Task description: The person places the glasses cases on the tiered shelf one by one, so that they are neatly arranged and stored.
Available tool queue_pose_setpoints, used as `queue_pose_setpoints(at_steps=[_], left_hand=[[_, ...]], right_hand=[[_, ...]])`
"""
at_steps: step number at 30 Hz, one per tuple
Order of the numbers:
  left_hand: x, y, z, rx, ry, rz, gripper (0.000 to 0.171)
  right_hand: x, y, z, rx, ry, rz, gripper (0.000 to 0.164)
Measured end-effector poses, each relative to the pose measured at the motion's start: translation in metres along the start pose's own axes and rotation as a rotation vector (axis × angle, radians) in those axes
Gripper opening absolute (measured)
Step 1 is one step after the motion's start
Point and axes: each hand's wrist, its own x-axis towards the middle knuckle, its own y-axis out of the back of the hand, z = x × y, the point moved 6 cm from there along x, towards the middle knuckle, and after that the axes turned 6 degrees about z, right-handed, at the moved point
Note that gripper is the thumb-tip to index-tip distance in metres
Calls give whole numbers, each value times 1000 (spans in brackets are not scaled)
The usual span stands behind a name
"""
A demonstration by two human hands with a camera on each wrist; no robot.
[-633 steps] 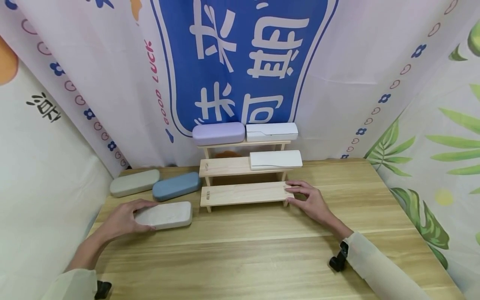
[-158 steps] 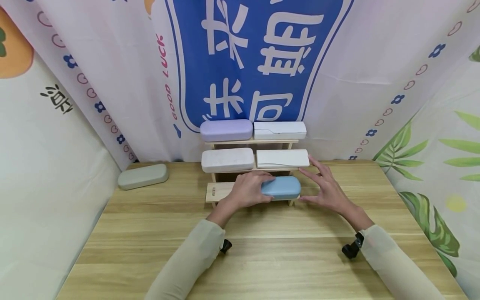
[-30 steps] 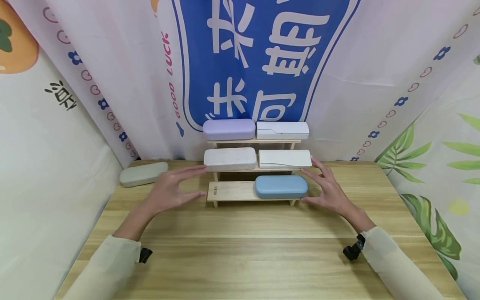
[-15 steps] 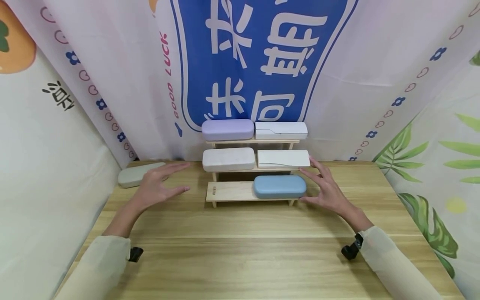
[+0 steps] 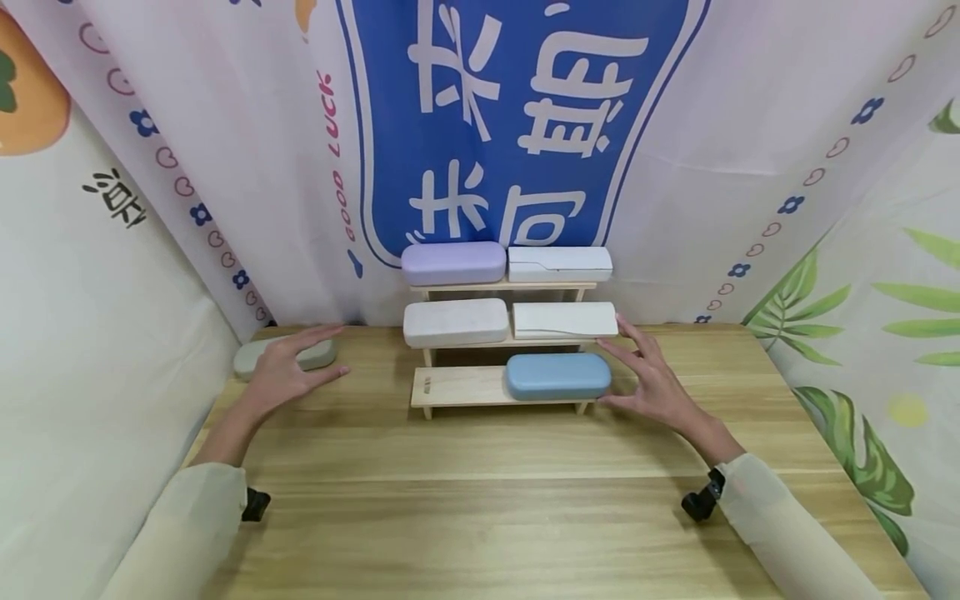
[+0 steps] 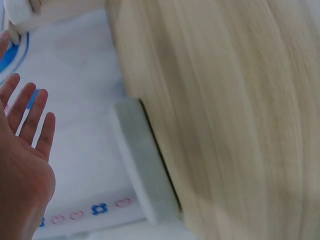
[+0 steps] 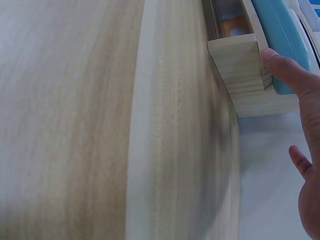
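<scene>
My left hand (image 5: pixel 279 377) is over the near side of the grey-green glasses case (image 5: pixel 318 355), thumb and fingers spread and holding nothing. In the left wrist view the same case (image 6: pixel 142 162) lies on the tabletop, apart from the fingers that show. My right hand (image 5: pixel 651 385) rests at the right end of a three-step wooden stand (image 5: pixel 459 385). Its thumb touches the lowest step's front edge, as the right wrist view shows, right by the blue glasses case (image 5: pixel 558 377). Some of that hand's fingers are out of the right wrist view.
A pale grey case (image 5: pixel 456 323) and a white case (image 5: pixel 564 320) sit on the middle step. On the top step are a purple case (image 5: pixel 453 263) and another white one (image 5: pixel 559 264). A printed curtain (image 5: pixel 675 208) hangs behind the wooden table (image 5: pixel 480 517).
The blue case went onto the lowest step, and earlier the pale grey one onto the middle step. My left hand has since drawn left to the grey-green case; the right hand stays put.
</scene>
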Motion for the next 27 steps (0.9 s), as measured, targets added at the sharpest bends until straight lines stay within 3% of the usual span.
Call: queue_pose_setpoints(at_steps=[6, 10, 15, 22, 27], left_hand=[[-4, 1, -25, 4, 103, -17, 65], [-7, 1, -39, 9, 136, -13, 69], [-10, 1, -53, 25, 146, -9, 76], [-13, 0, -71, 52, 166, -57, 86], [-15, -3, -80, 75, 109, -52, 91]], right_hand=[[-1, 0, 0, -1, 8, 6, 111], [-1, -1, 0, -6, 8, 4, 109], [-1, 0, 0, -9, 23, 16, 109], [-1, 0, 0, -10, 18, 9, 110], [-1, 0, 0, -6, 0, 1, 109]])
